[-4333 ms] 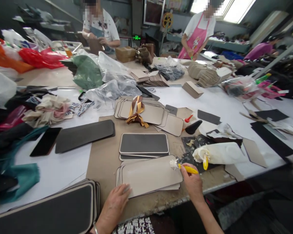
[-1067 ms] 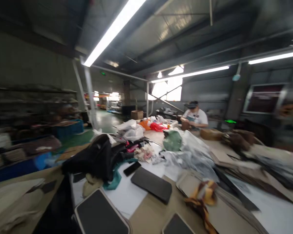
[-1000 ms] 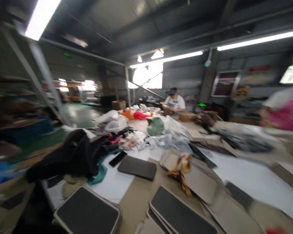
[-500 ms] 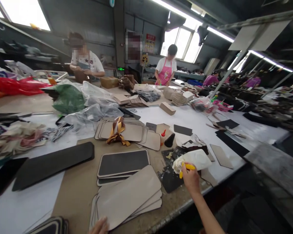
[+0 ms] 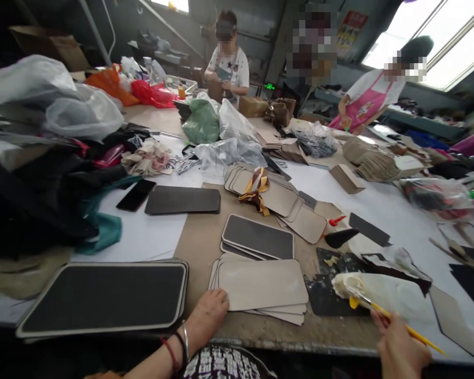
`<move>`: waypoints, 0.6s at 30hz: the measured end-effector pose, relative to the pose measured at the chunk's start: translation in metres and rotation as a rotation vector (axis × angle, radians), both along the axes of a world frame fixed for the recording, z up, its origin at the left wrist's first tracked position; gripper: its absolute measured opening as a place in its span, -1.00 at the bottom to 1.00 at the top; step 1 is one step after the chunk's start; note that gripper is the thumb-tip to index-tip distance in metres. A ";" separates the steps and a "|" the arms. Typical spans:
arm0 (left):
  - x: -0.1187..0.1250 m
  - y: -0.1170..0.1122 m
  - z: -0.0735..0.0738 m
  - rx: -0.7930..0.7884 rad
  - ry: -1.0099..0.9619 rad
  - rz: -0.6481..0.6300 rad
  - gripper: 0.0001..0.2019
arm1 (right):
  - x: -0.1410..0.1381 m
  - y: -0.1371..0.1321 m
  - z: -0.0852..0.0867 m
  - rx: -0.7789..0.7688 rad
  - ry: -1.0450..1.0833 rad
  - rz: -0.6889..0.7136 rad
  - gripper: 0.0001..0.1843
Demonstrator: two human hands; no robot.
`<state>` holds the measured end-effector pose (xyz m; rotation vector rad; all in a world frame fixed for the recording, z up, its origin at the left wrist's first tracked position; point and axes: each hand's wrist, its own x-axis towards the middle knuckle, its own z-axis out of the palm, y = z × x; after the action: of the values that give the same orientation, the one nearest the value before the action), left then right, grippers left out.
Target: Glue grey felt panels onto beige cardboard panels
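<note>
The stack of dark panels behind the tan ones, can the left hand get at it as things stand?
Probably yes. The left hand lies open and empty on the near edge of the tan stack, and the dark panels sit just beyond it, uncovered, with only flat panels between.

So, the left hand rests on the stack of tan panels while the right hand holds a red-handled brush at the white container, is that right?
Not quite: the brush handle is yellow, not red. In the head view the left hand rests on the stack of tan panels while the right hand holds the yellow-handled brush at the white container.
</note>
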<state>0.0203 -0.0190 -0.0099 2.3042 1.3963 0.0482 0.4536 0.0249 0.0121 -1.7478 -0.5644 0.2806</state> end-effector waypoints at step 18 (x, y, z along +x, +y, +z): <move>-0.007 0.002 -0.017 0.097 -0.119 0.006 -0.94 | -0.275 -0.015 -0.001 -0.281 0.132 0.983 -0.58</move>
<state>0.0129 -0.0173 -0.0267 2.3340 1.3680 0.2565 0.1790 0.0103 0.0112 -1.5689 -1.3083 1.1935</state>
